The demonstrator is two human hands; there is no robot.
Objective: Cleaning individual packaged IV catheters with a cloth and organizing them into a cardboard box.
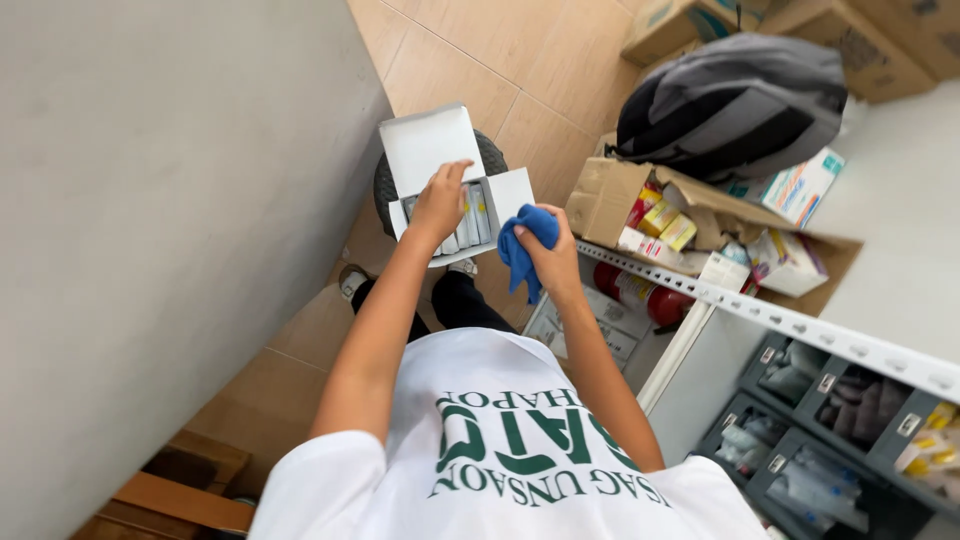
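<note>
Head view, looking straight down: the person stands over a white carton that rests on a dark round stool on the tiled floor. The carton's lid flaps are folded open, and upright rows of small pale packs fill its interior.

Left hand: fingers curled down into the carton, fingertips on the tops of the packs. Whether one pack is pinched between them cannot be told; the hand hides the contact.

Right hand: clenched on a bunched blue cloth, held just beside the carton's right flap.

Handling judgement:
- The carton is thin card and probably light and easily dented. Support it from the base or side walls, not by the flaps, which would bend.
- The packs look small, stiff-edged and closely packed. Grip one by its exposed top edge, between thumb and forefinger.
- The cloth is soft and limp. It conforms to any grip and cannot slip while balled in the fist.

Nearby: a grey backpack, an open brown box of assorted cartons, and a metal shelf rail above grey bins.
</note>
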